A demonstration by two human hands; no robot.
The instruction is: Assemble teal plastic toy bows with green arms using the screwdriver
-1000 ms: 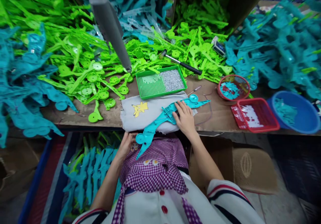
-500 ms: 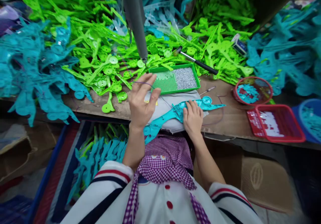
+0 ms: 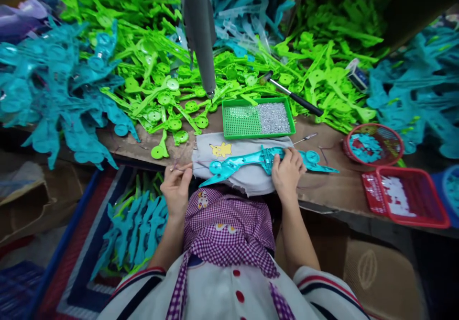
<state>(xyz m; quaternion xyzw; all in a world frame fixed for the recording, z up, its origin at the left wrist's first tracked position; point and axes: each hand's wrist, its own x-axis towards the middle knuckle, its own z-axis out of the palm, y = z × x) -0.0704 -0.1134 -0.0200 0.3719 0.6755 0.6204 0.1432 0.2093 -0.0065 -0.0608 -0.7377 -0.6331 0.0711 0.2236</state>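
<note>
We find the blue piece (image 3: 247,160) lying lengthwise between the two sets of fingers, on a grey cloth (image 3: 251,182) at the bench edge. Right hand (image 3: 289,174): fingers curled over the piece beyond its middle, thumb on the near side, gripping; we take this as pinning it steady, with the cloth a likely cushion. Left hand (image 3: 176,188): thumb and forefinger closed just beside the piece's left end, pinching what looks like a dark thread (image 3: 199,168), too fine for us to be sure. Its straight run towards the piece suggests a light pull.

Around: beyond the right fingertips, a thin tool (image 3: 304,138), then a green tray (image 3: 240,121) with small metal bits (image 3: 274,117) at its right end; both limit room behind the cloth. A grey power driver (image 3: 201,38) hangs farther off, between the hands, tip downward. A hammer (image 3: 301,100) lies on lime-green parts (image 3: 154,71), which crowd the far side. Well right of the right fingers we note a round red basket (image 3: 398,143) and a square red one (image 3: 430,200).
</note>
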